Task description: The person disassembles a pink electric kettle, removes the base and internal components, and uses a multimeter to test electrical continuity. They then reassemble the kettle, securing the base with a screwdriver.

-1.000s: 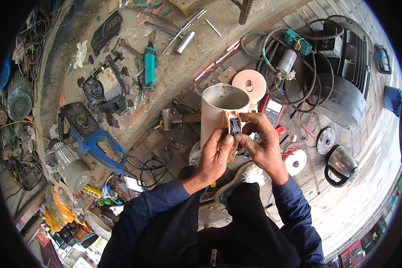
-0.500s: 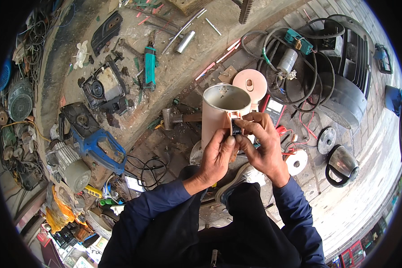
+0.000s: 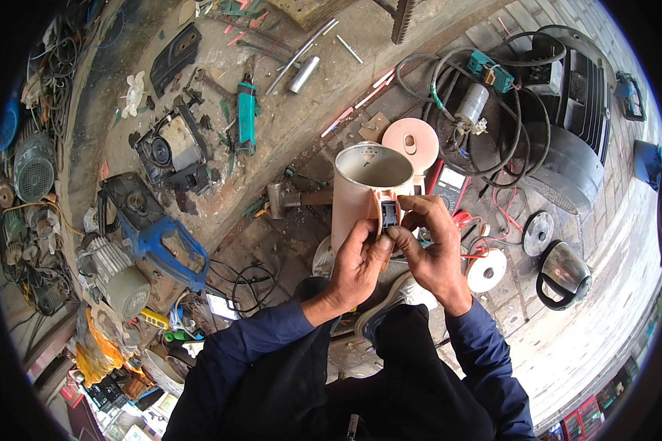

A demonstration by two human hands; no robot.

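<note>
A pink electric kettle body (image 3: 348,209) with an open metal mouth stands upright in front of me. On its near side, a small black switch-like piece (image 3: 389,214) sits at the opened top of the pink handle. My left hand (image 3: 351,266) is closed around the handle from the left, its thumb just below the black piece. From the right, my right hand (image 3: 435,253) pinches the black piece's edge with thumb and fingertips. The handle's lower part is mostly hidden by my hands. Behind the body lies a round pink lid (image 3: 410,145).
A red multimeter (image 3: 446,184) with leads lies right of the kettle. Farther right are a metal kettle base (image 3: 539,234), a white disc (image 3: 486,270), a steel kettle (image 3: 565,275) and a large motor (image 3: 577,132). A hammer (image 3: 276,201) and a blue saw housing (image 3: 171,253) lie left.
The black piece has turned so its open, boxy face now shows between the handle sides. My right fingers have shifted slightly down and off its top; the left hand keeps its hold.
</note>
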